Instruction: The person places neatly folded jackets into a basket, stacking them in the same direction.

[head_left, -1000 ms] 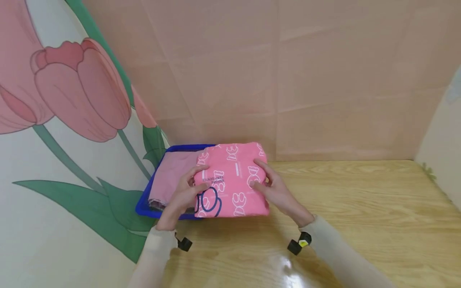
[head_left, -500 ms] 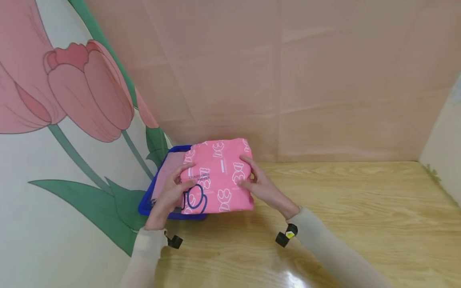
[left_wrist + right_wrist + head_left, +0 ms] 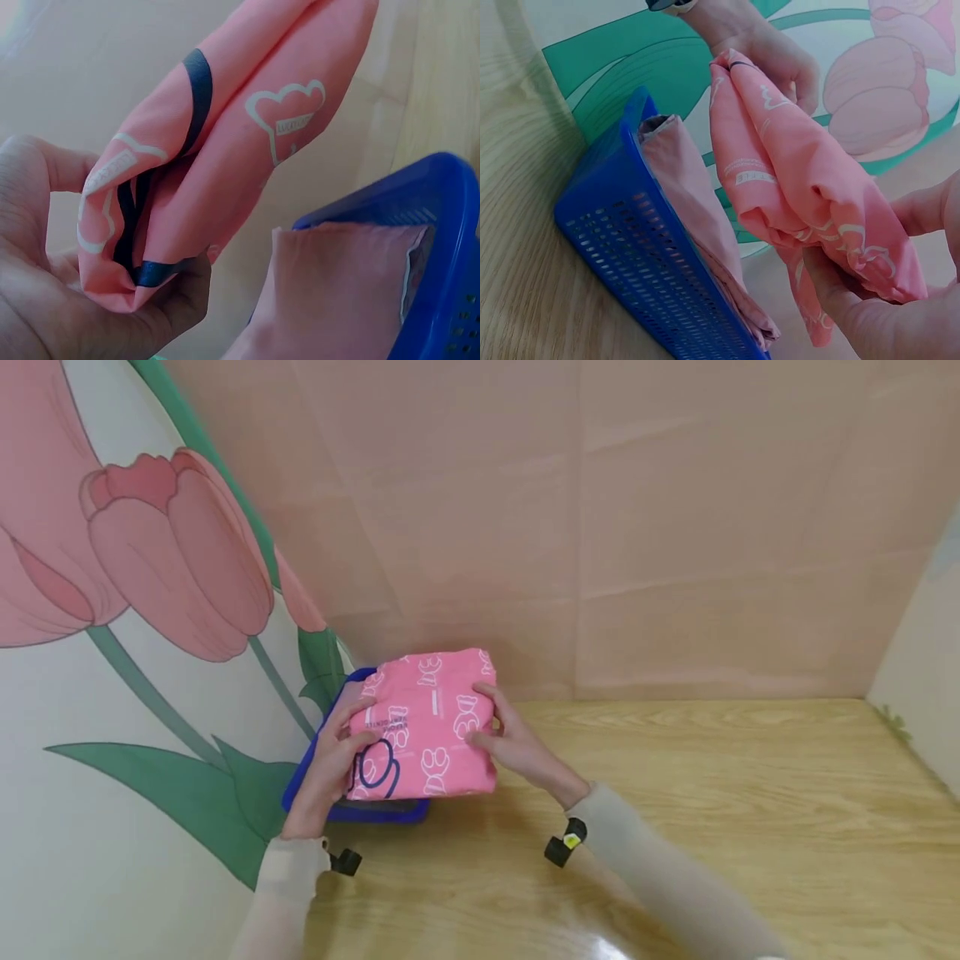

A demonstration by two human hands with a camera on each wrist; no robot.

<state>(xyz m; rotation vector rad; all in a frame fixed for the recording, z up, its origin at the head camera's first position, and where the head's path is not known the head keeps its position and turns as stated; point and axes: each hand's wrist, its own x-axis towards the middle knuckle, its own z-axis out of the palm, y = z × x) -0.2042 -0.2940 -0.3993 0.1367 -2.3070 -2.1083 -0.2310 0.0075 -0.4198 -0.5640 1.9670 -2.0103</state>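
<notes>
A folded pink cloth (image 3: pixel 431 727) with white cartoon outlines and dark blue loops is held up between both hands. My left hand (image 3: pixel 330 760) pinches its left edge, thumb on top and fingers beneath. On the opposite edge my right hand (image 3: pixel 517 739) grips it the same way. Below the cloth stands a blue plastic basket (image 3: pixel 649 247) with perforated sides. Inside it lies a folded dusty-pink cloth (image 3: pixel 337 292). In the right wrist view the held cloth is apart from the basket, hanging above it. From the head view it hides most of the basket.
The basket stands on a wood-grain surface (image 3: pixel 675 827), close to the left wall (image 3: pixel 150 827) painted with tulips. A creased beige-pink sheet (image 3: pixel 600 527) covers the back. At the far right rises a pale wall (image 3: pixel 922 652).
Both hands have carried the pink patterned cloth leftward, so that it now covers more of the basket in the head view. Their grip looks the same.
</notes>
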